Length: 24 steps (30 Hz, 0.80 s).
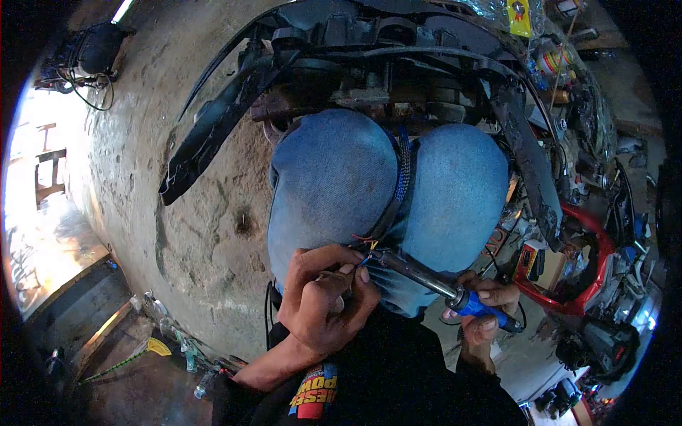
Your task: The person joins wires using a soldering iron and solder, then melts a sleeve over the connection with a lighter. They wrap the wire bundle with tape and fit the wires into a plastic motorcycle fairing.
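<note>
My left hand (323, 295) is closed in front of my lap, its fingertips pinching thin coloured wires (368, 250) at the end of a dark cable. The cable (401, 177) runs between my jeans-covered knees. My right hand (486, 309) is wrapped around the blue handle of a soldering iron (426, 277). The iron's dark barrel points left, and its tip is close to the wires beside my left fingertips. Whether the tip touches them is too small to tell.
A large black plastic frame (497, 106) arches beyond my knees. To the right lie a red curved part (604, 263), a small box (529, 259) and scattered tools. A yellow brush (158, 346) lies at lower left, and a black machine part (92, 50) stands at upper left.
</note>
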Tool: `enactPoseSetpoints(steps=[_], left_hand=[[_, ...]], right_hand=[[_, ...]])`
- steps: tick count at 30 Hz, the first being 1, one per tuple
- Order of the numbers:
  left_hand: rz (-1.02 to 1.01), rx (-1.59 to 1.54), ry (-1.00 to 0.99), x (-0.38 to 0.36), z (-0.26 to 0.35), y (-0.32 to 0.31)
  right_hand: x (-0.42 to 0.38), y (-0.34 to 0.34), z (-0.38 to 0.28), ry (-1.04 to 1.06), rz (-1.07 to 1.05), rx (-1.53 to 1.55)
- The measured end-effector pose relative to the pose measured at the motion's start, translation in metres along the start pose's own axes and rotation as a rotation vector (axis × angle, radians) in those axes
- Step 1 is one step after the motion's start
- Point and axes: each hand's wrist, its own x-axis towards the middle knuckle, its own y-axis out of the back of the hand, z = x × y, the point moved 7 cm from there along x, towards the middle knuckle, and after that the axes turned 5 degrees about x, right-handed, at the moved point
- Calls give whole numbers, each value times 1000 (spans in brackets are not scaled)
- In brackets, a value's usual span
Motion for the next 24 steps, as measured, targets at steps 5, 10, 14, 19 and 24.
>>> enactPoseSetpoints(steps=[5, 10, 14, 19, 24], left_hand=[[6, 5, -12, -2, 0, 0], [25, -1, -28, -2, -1, 0], [31, -40, -41, -1, -1, 1], [30, -23, -28, 0, -1, 1], [39, -38, -25, -2, -3, 1]], right_hand=[[2, -7, 0, -56, 45, -20], [-8, 2, 6, -198, 165, 141], [-5, 0, 8, -186, 140, 142], [-17, 8, 12, -151, 183, 126], [-17, 2, 10, -83, 66, 99]])
